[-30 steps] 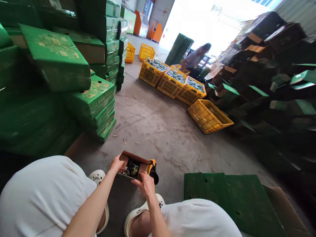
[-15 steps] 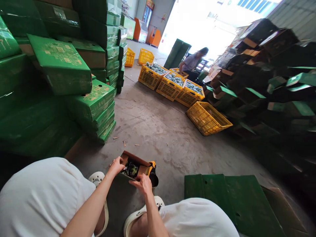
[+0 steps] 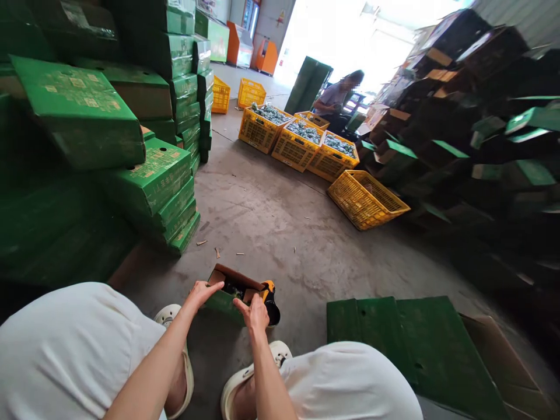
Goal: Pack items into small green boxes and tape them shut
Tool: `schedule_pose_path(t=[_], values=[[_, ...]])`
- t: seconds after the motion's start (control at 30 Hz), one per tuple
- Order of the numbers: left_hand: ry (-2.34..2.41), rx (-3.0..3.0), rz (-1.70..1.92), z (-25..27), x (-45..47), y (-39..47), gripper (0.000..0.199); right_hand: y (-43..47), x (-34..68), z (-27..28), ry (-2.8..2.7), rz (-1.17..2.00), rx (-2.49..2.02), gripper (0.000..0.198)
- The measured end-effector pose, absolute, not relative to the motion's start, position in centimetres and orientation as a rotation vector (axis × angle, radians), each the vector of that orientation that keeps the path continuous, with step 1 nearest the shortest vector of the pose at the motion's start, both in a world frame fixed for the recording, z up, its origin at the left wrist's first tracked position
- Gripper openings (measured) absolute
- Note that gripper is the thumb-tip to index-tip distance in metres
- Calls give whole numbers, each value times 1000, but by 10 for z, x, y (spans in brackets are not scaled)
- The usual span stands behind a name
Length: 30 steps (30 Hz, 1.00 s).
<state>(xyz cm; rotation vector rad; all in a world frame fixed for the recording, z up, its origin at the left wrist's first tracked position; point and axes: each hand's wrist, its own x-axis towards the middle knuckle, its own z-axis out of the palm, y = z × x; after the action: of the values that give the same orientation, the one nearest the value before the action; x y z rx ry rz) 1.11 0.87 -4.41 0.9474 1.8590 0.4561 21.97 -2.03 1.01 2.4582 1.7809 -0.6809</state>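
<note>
On the floor between my feet stands a small green carton [image 3: 223,304], its brown inner side showing at the back. Dark, shiny wrapped contents lie inside, partly hidden by the raised green front panel. My left hand [image 3: 202,293] is at the carton's left end, with its fingers stretched along the top edge. My right hand [image 3: 256,315] touches the front right corner, thumb apart from the fingers. Against the carton's right end is an orange and black tool [image 3: 272,304] with a round dark part; its kind is unclear.
Green cartons [image 3: 161,175] are stacked at left. A flattened green carton [image 3: 389,326] lies by my right knee. Yellow crates [image 3: 297,149] with wrapped goods stand ahead, near a seated person [image 3: 336,99]. Another yellow crate [image 3: 367,201] tilts at right, beside piled dark cartons [image 3: 481,146].
The carton's green front panel has come up into view, covering more of the contents. My fingers have shifted from gripping the rim to stretching along it. The view has shifted slightly.
</note>
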Motion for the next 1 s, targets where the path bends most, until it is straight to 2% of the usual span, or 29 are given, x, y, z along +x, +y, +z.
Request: schedule_pose_path(t=[0.13, 0.33, 0.43, 0.53, 0.63, 0.77, 0.87, 1.0], values=[[1865, 873, 553, -52, 6, 0, 35, -31, 211, -10, 1824, -467, 2602, 70], [1945, 774, 634, -63, 15, -4, 58, -20, 211, -16, 2313, -108, 2586, 64], [1921, 770, 649, -66, 20, -5, 54, 3, 219, -9, 2364, -242, 2417, 55], [1918, 769, 641, -66, 22, -8, 62, 16, 227, -7, 2358, -382, 2345, 38], [1889, 739, 623, -66, 23, -9, 70, 7, 228, -17, 2371, -393, 2339, 36], [1856, 746, 662, -65, 25, -7, 64, -27, 220, -40, 2323, -340, 2212, 41], [1864, 890, 746, -66, 28, -3, 68, -38, 218, -47, 2304, -336, 2137, 47], [1808, 1114, 784, -66, 32, -2, 71, -32, 223, -41, 2304, -341, 2110, 45]])
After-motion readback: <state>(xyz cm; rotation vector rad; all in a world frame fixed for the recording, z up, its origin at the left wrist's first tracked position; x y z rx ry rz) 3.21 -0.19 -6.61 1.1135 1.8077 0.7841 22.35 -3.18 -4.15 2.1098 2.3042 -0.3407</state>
